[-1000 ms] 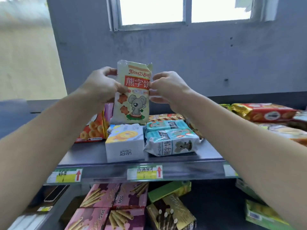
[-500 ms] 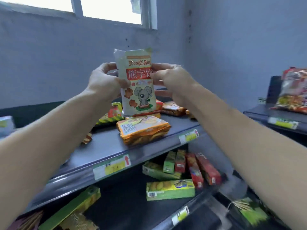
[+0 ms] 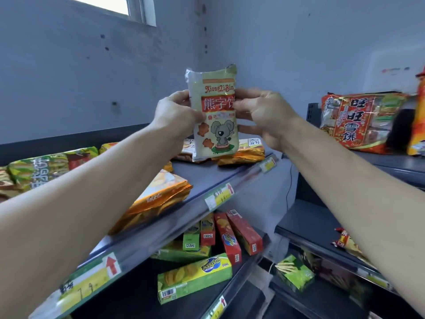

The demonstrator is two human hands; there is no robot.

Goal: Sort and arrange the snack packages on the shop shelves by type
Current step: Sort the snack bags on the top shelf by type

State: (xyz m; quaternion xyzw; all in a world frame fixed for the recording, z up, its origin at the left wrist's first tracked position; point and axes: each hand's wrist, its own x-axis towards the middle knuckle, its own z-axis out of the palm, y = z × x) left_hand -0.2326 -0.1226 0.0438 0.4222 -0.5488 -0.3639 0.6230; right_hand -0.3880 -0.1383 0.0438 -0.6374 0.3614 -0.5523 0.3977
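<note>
From the head camera, both hands hold one pale snack pack (image 3: pixel 215 116) with a gray koala and red letters on it. The pack stands upright in the air, above the far end of the top shelf (image 3: pixel 207 178). Its bottom edge sits in front of some orange packs (image 3: pixel 243 155) lying there, and I cannot tell if it touches them.

The left hand (image 3: pixel 177 118) has its grip curled around the pack's left edge, with the thumb on the front. The right hand (image 3: pixel 264 116) has its grip on the right edge, thumb in front and fingers bent behind.

An orange bag (image 3: pixel 161 199) lies flat on the same shelf, nearer the camera. A green bag (image 3: pixel 39 169) lies far to the left. On the shelf below sit red boxes (image 3: pixel 243 231) and a green and yellow box (image 3: pixel 195 277). A big red bag (image 3: pixel 358 120) stands on another shelf to the right.
</note>
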